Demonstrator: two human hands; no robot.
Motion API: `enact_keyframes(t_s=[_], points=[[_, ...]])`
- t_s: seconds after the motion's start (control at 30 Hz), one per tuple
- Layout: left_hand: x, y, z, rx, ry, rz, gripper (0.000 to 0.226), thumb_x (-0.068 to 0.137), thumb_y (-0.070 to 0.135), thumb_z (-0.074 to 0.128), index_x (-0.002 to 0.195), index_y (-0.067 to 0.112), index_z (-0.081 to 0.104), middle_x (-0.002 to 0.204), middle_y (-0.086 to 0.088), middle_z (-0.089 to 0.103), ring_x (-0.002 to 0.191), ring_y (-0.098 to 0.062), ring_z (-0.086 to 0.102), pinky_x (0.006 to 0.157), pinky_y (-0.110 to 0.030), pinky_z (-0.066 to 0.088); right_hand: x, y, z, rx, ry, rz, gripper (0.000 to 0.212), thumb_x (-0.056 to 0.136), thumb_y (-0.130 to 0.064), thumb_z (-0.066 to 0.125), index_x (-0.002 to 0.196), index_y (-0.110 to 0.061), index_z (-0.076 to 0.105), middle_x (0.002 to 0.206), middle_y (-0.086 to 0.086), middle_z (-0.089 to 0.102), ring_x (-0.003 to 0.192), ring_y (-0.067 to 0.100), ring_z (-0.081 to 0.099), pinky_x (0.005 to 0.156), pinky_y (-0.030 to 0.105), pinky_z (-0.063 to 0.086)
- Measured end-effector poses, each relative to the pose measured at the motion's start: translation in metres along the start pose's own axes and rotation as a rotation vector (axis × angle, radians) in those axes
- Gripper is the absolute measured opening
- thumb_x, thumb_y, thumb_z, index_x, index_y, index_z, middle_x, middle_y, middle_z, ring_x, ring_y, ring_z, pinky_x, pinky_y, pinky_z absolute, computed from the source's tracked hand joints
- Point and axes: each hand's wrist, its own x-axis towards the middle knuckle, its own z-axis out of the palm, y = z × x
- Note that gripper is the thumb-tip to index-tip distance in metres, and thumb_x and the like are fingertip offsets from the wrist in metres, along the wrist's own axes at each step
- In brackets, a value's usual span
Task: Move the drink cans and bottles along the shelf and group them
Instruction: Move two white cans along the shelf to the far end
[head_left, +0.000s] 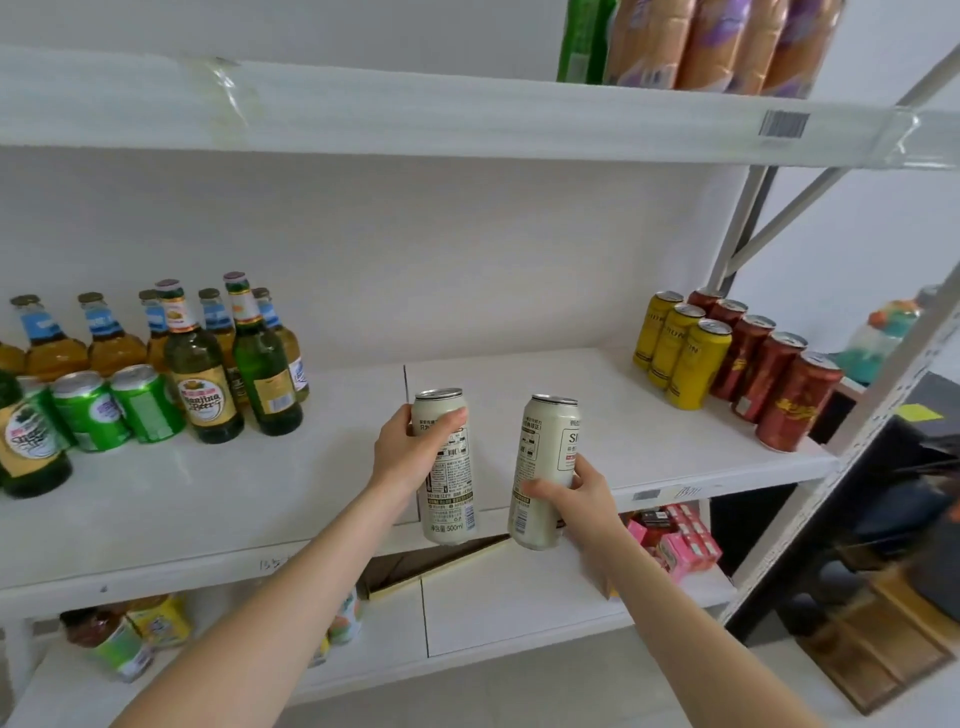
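Both bare forearms reach up and forward from the lower edge of the view, the left forearm (260, 597) rising from the bottom left and the right forearm (675, 613) from the bottom right, so that they converge toward the middle. The left hand (410, 452) is curled round the upper part of a pale can (449, 483), held upright. The right hand (579, 501), slightly lower, grips the lower half of a second pale can (545, 441), thumb across its front.

The left white can (453, 499) reads "500ml"; the right white can (546, 441) shows "SI"; a bottle label (201, 402) reads "Beer".
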Motion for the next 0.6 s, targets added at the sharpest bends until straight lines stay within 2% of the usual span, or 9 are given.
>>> enact_keyframes(t_s=[0.1,0.17,0.27,0.4,0.6], points=[[0.016,0.006,0.042,-0.003,-0.018,0.001,0.042,0.070,0.052,0.079,0.098,0.024,0.065,0.096,0.005,0.072,0.091,-0.012,0.069,0.074,-0.032,0.055,0.023,-0.003,-0.037,0.016,0.035,-0.015,0.038,0.076,-0.008,0.078,0.108,-0.018,0.060,0.101,0.004,0.071,0.089,0.017,0.069,0.062,0.025,0.056],[0.025,0.011,0.071,0.000,-0.034,0.003,0.041,0.071,0.051,0.079,0.098,0.024,0.065,0.096,0.004,0.072,0.090,-0.012,0.069,0.073,-0.031,0.054,0.037,-0.005,-0.061,0.027,0.047,-0.022,0.038,0.076,-0.007,0.077,0.108,-0.017,0.059,0.100,0.002,0.071,0.087,0.014,0.068,0.055,0.017,0.053],[0.037,0.016,0.113,-0.006,-0.040,0.010,0.041,0.071,0.049,0.080,0.097,0.021,0.065,0.095,0.003,0.073,0.089,-0.013,0.069,0.073,-0.031,0.055,0.060,-0.006,-0.094,0.021,0.048,-0.029,0.038,0.075,-0.009,0.079,0.107,-0.019,0.060,0.100,0.001,0.072,0.088,0.014,0.069,0.062,0.022,0.054],[0.051,0.020,0.166,-0.022,-0.011,0.011,0.043,0.068,0.051,0.081,0.095,0.021,0.067,0.093,0.003,0.074,0.089,-0.013,0.070,0.078,-0.035,0.057,0.091,-0.007,-0.142,0.020,0.018,-0.030,0.041,0.075,-0.010,0.079,0.110,-0.019,0.059,0.102,0.000,0.070,0.090,0.015,0.068,0.061,0.023,0.053],[0.065,0.024,0.237,-0.063,0.040,0.008,0.042,0.069,0.050,0.082,0.094,0.019,0.069,0.091,0.003,0.075,0.088,-0.013,0.071,0.071,-0.030,0.053,0.132,-0.005,-0.209,0.027,-0.039,-0.021,0.039,0.075,-0.007,0.078,0.104,-0.024,0.059,0.099,-0.001,0.071,0.088,0.015,0.069,0.061,0.022,0.053]])
